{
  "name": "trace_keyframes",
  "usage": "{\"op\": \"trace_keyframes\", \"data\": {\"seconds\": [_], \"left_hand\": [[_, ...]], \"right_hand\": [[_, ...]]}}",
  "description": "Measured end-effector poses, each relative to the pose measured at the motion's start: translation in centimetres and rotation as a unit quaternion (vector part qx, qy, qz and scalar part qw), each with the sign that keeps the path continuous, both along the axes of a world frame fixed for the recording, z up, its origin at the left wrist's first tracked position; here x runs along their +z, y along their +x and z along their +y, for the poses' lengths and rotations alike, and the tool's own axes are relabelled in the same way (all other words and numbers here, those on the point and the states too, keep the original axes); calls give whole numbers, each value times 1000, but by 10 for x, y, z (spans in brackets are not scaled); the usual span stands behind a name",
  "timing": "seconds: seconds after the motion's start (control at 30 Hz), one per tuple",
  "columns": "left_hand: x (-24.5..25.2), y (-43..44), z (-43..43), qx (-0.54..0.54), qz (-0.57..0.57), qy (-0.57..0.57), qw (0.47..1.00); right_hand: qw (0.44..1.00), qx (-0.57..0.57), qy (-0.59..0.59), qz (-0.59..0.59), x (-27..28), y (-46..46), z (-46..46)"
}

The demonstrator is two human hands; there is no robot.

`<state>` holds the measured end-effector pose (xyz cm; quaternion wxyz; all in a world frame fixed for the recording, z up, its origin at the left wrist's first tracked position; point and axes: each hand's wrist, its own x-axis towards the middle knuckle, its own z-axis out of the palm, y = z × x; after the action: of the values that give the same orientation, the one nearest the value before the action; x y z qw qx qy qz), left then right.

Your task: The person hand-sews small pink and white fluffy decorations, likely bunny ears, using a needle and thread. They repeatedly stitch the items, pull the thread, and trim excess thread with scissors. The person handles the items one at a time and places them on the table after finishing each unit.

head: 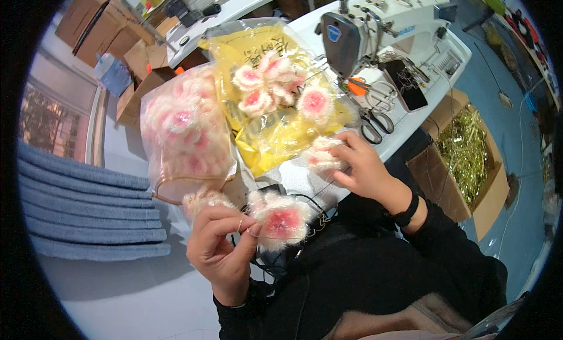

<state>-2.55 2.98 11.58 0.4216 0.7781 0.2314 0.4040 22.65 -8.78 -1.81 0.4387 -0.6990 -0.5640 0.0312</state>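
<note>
Between its thumb and forefinger my left hand pinches the edge of a fluffy white flower with a pink centre, above my lap. My right hand rests its fingers on another fluffy white and pink piece at the table's front edge. Beyond it, several similar flowers lie on a yellow plastic bag. A clear plastic bag at the left is full of more of them. Another fuzzy piece shows just behind my left hand.
A sewing machine stands at the back right of the white table. Near it lie black-handled scissors, white-handled scissors and a phone. A cardboard box of gold tinsel is on the floor at the right.
</note>
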Motion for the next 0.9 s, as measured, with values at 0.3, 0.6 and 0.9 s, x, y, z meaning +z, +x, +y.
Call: {"op": "trace_keyframes", "data": {"seconds": [0.3, 0.6, 0.9], "left_hand": [[-4, 5, -2, 10, -2, 14, 1000], [-8, 4, -1, 8, -4, 8, 1000], [-9, 6, -4, -1, -2, 2, 1000]], "right_hand": [[989, 68, -60, 116, 9, 5, 15], [988, 38, 77, 129, 6, 17, 39], [961, -223, -82, 138, 17, 51, 84]]}}
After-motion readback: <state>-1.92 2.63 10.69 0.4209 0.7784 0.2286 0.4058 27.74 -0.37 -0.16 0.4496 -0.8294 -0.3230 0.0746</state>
